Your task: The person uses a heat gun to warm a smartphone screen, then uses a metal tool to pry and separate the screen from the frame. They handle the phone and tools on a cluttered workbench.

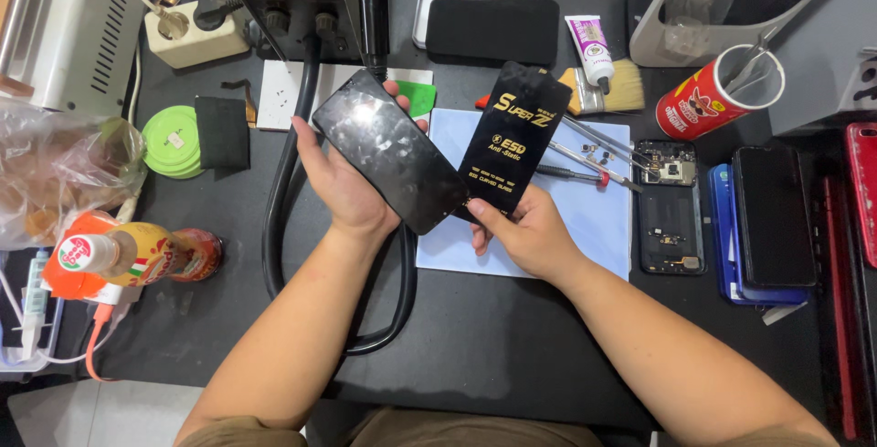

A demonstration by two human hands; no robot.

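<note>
- Phone (391, 152), black and shiny, sits up in the left hand (345, 182), fingers clamped on its edges, above the bench (475, 337).
- Right hand (525, 232) pinches a black packet (516, 136) just beside it.
- Best to hold both by the edges, I think, so the glass keeps clean.
- A blue mat (594, 219) lies underneath.

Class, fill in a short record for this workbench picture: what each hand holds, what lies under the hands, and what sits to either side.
Left hand: holds a black phone screen panel, tilted
Right hand: holds a black flat packet with gold print, fingers at its lower end
Under the hands: pale blue mat on a dark table
Right side: opened phone body, red tube can of tools
Left side: green round tin, bottle
</note>
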